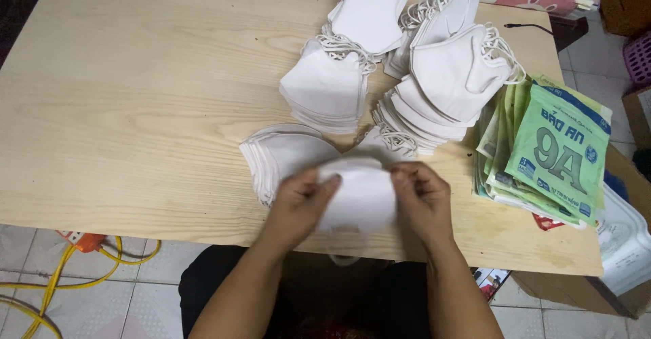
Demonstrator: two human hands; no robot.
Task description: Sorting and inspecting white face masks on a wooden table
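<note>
Both hands grip one white face mask (359, 200) at the worktop's (135, 108) near edge: left hand (298, 200) pinching its left side, right hand (422, 200) its right, with mask stacks (434, 88) behind and green packets (549, 152) right of it.

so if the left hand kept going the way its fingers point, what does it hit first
Probably the right hand: the left hand points rightward across the white mask both hold, though depth is unclear.

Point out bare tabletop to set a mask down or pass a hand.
Free: the table's whole left half, left of the mask stacks. Crowded: right side, with stacks packed against the green packets. Both hands, left hand and right hand, hold a mask at the near edge.
</note>
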